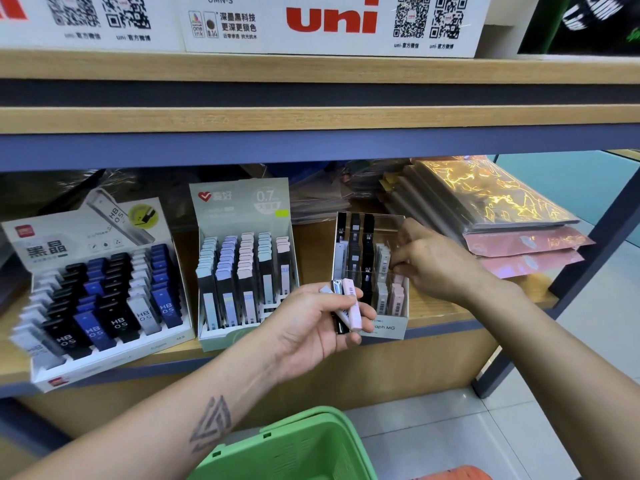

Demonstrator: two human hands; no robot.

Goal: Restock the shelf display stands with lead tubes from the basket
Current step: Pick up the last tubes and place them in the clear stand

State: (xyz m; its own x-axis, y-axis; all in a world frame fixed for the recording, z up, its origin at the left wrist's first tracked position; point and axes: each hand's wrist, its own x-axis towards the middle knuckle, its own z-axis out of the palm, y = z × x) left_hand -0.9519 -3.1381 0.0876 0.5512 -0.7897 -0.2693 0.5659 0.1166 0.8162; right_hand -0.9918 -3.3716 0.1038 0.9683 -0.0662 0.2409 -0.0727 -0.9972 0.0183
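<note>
My left hand (313, 323) grips a small bunch of lead tubes (344, 306), pink, black and pale, in front of a clear display stand (372, 271). My right hand (436, 261) reaches into the right side of that stand, fingertips pinching at a pale tube (398, 282) in its right column. The stand holds black tubes on its left and grey and pink ones on its right. Further left stand a grey-green stand (242, 271) with pastel-capped tubes and a white stand (100, 292) of HB 0.5 tubes. A green basket (298, 448) sits below; its contents are hidden.
The stands sit on a wooden shelf (450, 313) under an upper shelf with white uni boxes (329, 22). Stacked pink and gold foil packets (502, 216) lie to the right of the clear stand. A blue shelf post (588, 244) rises at right, with tiled floor beyond.
</note>
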